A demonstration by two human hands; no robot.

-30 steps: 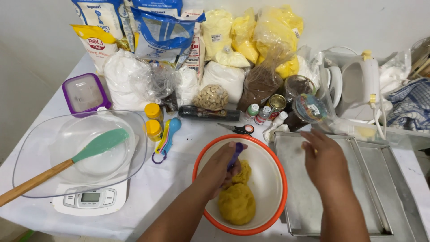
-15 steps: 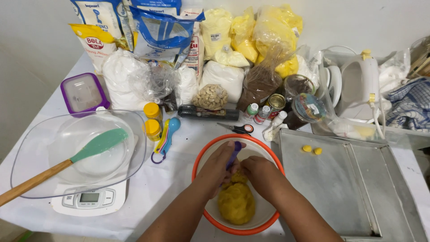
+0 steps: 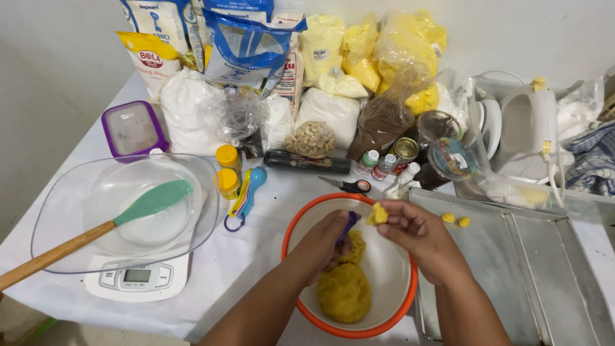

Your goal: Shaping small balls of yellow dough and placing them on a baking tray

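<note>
Yellow dough [image 3: 344,291] lies as a rough lump at the bottom of an orange-rimmed bowl [image 3: 402,307], which stands on the white table [image 3: 269,211] just left of a metal tray [image 3: 512,275]. The left hand [image 3: 327,240] reaches down into the bowl and is closed around a small purple scoop [image 3: 349,224], whose tip sticks up above the knuckles; a ragged bit of dough clings just under it. The right hand [image 3: 416,237] hovers over the bowl's far rim, thumb and fingertips pinching a small piece of dough [image 3: 378,214]. Two little yellow balls [image 3: 456,220] sit side by side at the near-left corner of the tray, close to the right hand's knuckles.

To the left, a clear glass bowl [image 3: 70,211] rests on a white kitchen scale [image 3: 138,279], with a green spatula [image 3: 150,202] on a wooden handle leaning across it. Between the two bowls lie two yellow-capped jars [image 3: 227,168] and a bunch of coloured measuring spoons [image 3: 246,192]. Scissors [image 3: 346,186] lie just beyond the orange bowl. Bags of flour and other baking goods [image 3: 256,51] crowd the back of the table; what fills the darker bag cannot be told from here.
</note>
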